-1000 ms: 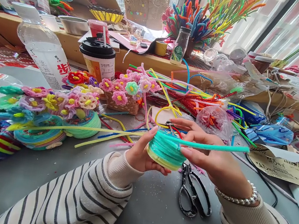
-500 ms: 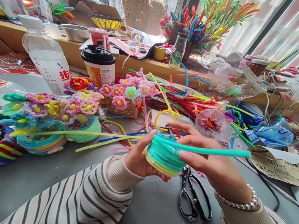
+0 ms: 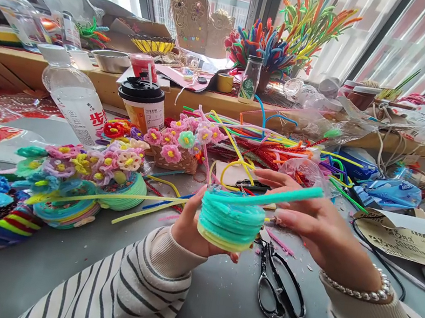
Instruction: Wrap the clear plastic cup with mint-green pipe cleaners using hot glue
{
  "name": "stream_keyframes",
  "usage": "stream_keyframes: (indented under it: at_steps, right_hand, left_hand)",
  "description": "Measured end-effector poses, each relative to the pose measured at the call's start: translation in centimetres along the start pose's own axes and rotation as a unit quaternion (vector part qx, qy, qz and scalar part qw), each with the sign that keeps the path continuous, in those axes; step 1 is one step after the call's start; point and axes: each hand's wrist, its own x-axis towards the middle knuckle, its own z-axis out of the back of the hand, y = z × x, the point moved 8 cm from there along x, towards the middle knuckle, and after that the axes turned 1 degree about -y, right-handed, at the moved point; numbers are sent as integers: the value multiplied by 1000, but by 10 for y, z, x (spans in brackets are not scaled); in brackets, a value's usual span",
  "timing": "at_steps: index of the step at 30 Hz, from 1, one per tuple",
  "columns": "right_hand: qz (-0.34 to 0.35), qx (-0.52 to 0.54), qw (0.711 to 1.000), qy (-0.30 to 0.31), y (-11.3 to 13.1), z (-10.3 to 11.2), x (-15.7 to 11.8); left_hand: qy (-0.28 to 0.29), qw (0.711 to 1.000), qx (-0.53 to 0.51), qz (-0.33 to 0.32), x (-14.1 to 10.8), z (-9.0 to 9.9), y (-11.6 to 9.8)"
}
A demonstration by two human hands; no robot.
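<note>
My left hand (image 3: 191, 221) grips a small round pot (image 3: 230, 221) wrapped in turquoise pipe cleaner with a pale yellow band at its bottom. From the pot's top rim a loose turquoise end (image 3: 296, 197) sticks out to the right and slightly up. Pale yellow strands stretch left from beside the pot. Just right of the pot, my right hand (image 3: 301, 213) has its thumb and fingers apart, with nothing seen between them. Black-handled scissors (image 3: 280, 286) lie on the grey table (image 3: 218, 313) below the right hand.
Finished pipe-cleaner flower pots (image 3: 62, 193) stand at the left. Behind them are a water bottle (image 3: 73, 96), a lidded cup (image 3: 141, 108) and a basket of pink flowers (image 3: 175, 158). A heap of pipe cleaners (image 3: 247, 146) lies behind the hands, sandpaper (image 3: 407, 240) at right.
My right hand has come off the pot and moved right, its fingers spreading. The loose turquoise end now slants upward and reaches less far right. The view has shifted slightly.
</note>
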Motion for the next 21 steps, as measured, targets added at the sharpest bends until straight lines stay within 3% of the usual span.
stream_keyframes:
  at_steps: [4,6,8,13,16,21]
  right_hand:
    - [28,4,996,-84,10,24,-2]
    - [30,33,992,-114,11,33,-3]
    - [31,66,989,-129,10,38,-4]
    - [41,67,987,-139,6,42,-3]
    - [29,-9,989,-144,4,44,-2]
    - [-6,-115,980,-163,-3,51,-6]
  left_hand:
    - [35,998,10,-45,1,-8,-5]
    - [54,998,22,-31,1,-11,-3]
    - [110,994,19,-21,-1,-19,-3]
    - [153,988,10,-2,-5,-26,-5]
    - [115,992,-10,-43,-5,-22,-10]
    - [-44,993,-43,-97,-12,4,-20]
